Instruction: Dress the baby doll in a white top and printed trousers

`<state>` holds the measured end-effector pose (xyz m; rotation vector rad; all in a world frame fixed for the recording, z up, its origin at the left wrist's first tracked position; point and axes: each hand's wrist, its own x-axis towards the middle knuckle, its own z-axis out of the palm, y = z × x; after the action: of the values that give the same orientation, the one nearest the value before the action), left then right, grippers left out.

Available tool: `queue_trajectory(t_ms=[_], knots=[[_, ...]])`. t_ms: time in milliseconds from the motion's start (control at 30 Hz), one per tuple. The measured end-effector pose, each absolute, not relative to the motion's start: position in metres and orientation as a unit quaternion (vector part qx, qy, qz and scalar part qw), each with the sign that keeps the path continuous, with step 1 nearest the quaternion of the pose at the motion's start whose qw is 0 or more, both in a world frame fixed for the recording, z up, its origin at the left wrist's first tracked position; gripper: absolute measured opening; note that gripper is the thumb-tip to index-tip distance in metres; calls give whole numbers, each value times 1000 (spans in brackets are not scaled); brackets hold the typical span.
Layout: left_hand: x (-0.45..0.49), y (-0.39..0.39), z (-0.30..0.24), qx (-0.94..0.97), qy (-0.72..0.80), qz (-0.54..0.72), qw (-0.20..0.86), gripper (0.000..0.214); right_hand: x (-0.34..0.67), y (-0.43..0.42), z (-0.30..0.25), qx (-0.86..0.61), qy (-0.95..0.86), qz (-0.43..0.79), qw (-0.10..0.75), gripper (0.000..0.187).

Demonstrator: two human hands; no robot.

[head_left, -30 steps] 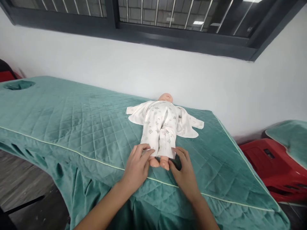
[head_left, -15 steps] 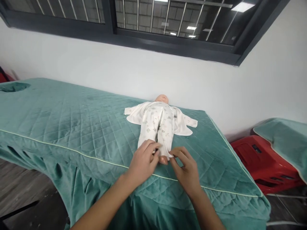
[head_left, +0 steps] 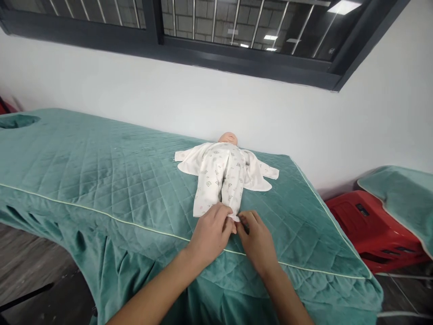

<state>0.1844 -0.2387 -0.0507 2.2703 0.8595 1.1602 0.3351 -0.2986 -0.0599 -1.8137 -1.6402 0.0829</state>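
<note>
A baby doll [head_left: 228,137] lies on its back on the green bed, its head toward the wall. It wears white patterned trousers [head_left: 210,185], and a white shirt [head_left: 257,174] is spread open under it with the sleeves out. My left hand [head_left: 211,232] is closed at the cuff of the trouser leg on the right, over the doll's foot, which is mostly hidden. On the right side of that same cuff, my right hand [head_left: 257,239] pinches the fabric. The other trouser leg lies flat beside my left hand.
A quilted green cover [head_left: 111,176] drapes over the bed, with a face hole [head_left: 18,121] at the far left. Red plastic stools [head_left: 375,230] stand to the right under a green cloth [head_left: 402,194]. Behind the bed are a white wall and a barred window [head_left: 216,27].
My left hand has moved right from between the legs onto the cuff and closed there. My right hand has shifted slightly left and down. The foot is now more covered.
</note>
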Motion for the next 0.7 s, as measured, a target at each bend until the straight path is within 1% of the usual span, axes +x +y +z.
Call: queue_trajectory(t_ms=[100, 233, 300, 433, 500, 633, 700], knots=[[179, -235, -54, 840, 318, 406, 169, 16, 338, -303, -59, -689, -639, 46, 339, 13], [173, -231, -56, 864, 321, 374, 105, 23, 344, -320, -45, -658, -657, -1, 368, 9], [171, -233, -58, 881, 308, 349, 82, 24, 346, -327, -44, -661, -663, -17, 350, 9], [166, -240, -65, 895, 300, 324, 62, 24, 343, -332, -57, -684, -676, 3, 273, 13], [159, -243, -69, 888, 308, 333, 71, 26, 341, -334, -64, -690, -673, 23, 266, 13], [142, -249, -74, 875, 338, 341, 69, 32, 340, -337, -66, -686, -653, 43, 318, 7], [138, -250, -76, 872, 364, 324, 44, 40, 337, -336, -61, -675, -647, 29, 353, 10]])
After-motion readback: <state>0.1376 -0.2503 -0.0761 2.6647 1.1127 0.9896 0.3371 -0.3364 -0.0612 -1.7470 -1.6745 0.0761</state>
